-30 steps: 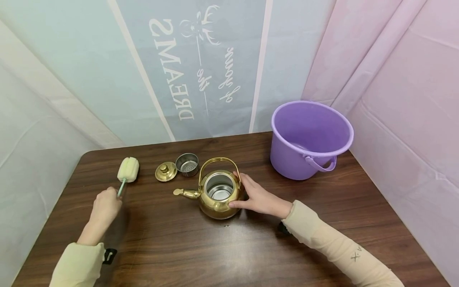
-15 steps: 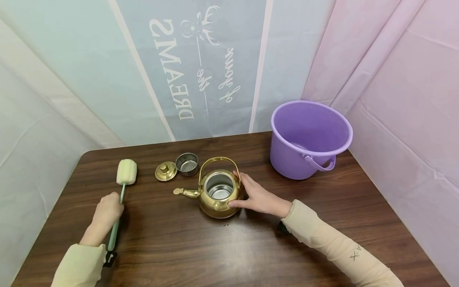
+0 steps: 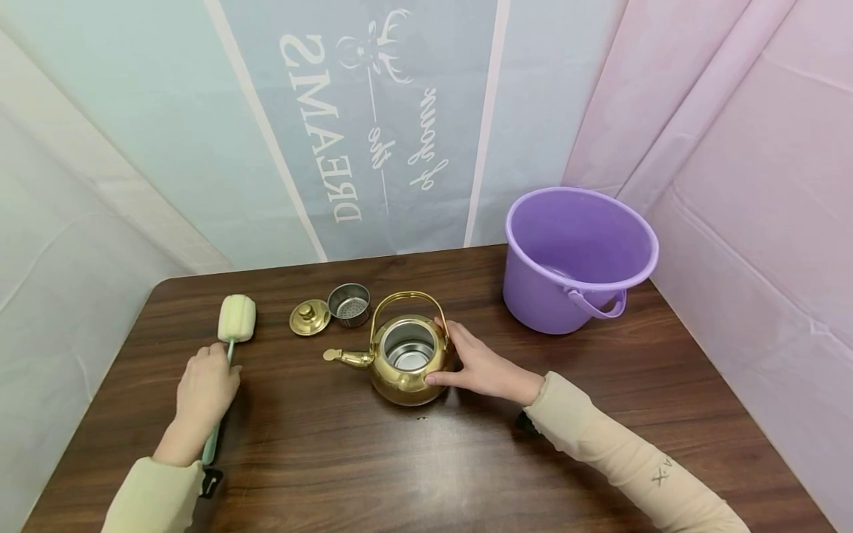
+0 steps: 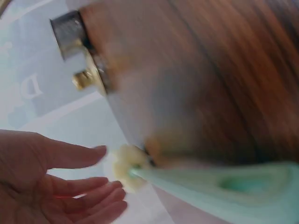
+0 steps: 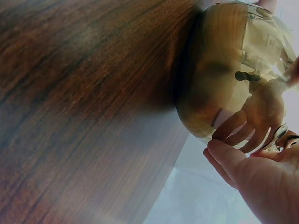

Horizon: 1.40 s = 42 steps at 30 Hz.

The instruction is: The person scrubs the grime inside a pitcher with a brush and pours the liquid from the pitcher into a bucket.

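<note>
My left hand [image 3: 205, 389] is over the sponge brush at the table's left, its fingers extended. In the left wrist view the thumb and fingers [image 4: 88, 189] are apart, beside the brush's pale green handle [image 4: 224, 186], not wrapped round it. The brush's cream sponge head [image 3: 236, 317] points to the back of the table. My right hand [image 3: 481, 368] holds the round gold teapot [image 3: 405, 385] by its right side, thumb in front and fingers behind. The teapot stands upright and lidless, its spout [image 3: 348, 358] to the left and its bail handle [image 3: 408, 295] raised.
Behind the teapot's spout, a gold lid [image 3: 309, 317] lies next to a steel strainer basket [image 3: 349, 305]. A purple bucket [image 3: 543, 289] stands at the back right. Printed cloth [image 3: 373, 237] hangs along the table's back edge.
The left hand held the brush by its handle; the handle has come down, and the fingers have loosened from it and reached forward. The right hand and teapot have stayed put.
</note>
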Each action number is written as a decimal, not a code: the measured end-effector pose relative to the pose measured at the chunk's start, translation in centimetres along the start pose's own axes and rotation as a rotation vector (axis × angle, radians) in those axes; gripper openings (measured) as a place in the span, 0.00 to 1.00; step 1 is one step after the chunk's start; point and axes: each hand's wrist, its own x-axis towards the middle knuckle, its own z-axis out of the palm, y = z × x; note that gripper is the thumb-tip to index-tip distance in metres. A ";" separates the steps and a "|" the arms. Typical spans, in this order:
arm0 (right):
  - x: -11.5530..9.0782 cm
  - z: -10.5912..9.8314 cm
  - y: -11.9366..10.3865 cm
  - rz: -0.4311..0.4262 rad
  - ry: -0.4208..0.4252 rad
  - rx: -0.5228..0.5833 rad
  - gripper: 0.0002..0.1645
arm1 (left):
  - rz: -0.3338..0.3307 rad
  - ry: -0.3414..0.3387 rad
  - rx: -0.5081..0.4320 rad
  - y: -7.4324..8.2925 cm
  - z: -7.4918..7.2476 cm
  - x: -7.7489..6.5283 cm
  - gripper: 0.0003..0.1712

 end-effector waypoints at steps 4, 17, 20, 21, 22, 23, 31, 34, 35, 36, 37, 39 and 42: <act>0.0 0.0 0.0 0.008 -0.003 0.000 0.57 | 0.086 0.084 -0.062 1.8 0.2 -0.1 0.19; 0.0 0.2 0.3 -0.003 0.002 -0.008 0.57 | 0.150 0.000 -0.381 6.4 0.3 -0.6 0.19; 0.0 0.3 0.3 -0.004 0.002 -0.008 0.57 | 0.129 -0.047 -0.478 7.2 0.5 -0.5 0.20; 0.0 0.2 0.3 -0.005 0.001 -0.008 0.57 | 0.117 -0.065 -0.510 7.4 0.6 -0.5 0.20; 0.0 0.3 0.3 -0.005 0.002 -0.006 0.57 | 0.101 -0.084 -0.540 7.7 0.7 -0.4 0.21; 0.0 0.3 0.3 -0.004 0.002 -0.007 0.58 | 0.087 -0.105 -0.563 8.0 0.9 -0.4 0.21; 0.0 0.2 0.4 -0.005 0.005 -0.007 0.58 | -0.001 -0.250 -0.766 10.0 1.9 0.1 0.22; 0.0 0.3 0.4 -0.004 0.002 0.001 0.58 | -0.007 -0.280 -0.810 10.4 2.3 0.1 0.22; 0.1 0.3 0.4 -0.004 0.001 0.004 0.59 | -0.006 -0.288 -0.821 10.5 2.4 0.1 0.22; 0.1 0.4 0.5 0.001 0.001 0.011 0.59 | -0.005 -0.292 -0.827 10.6 2.6 0.1 0.22; 0.1 0.4 0.4 0.012 0.000 0.020 0.59 | -0.003 -0.293 -0.830 10.7 2.8 0.2 0.22; 0.1 0.5 0.5 0.035 0.002 0.033 0.60 | -0.007 -0.294 -0.837 10.8 3.2 0.2 0.22; 0.0 0.6 0.7 0.070 0.014 0.053 0.62 | -0.027 -0.307 -0.837 11.0 3.7 0.2 0.22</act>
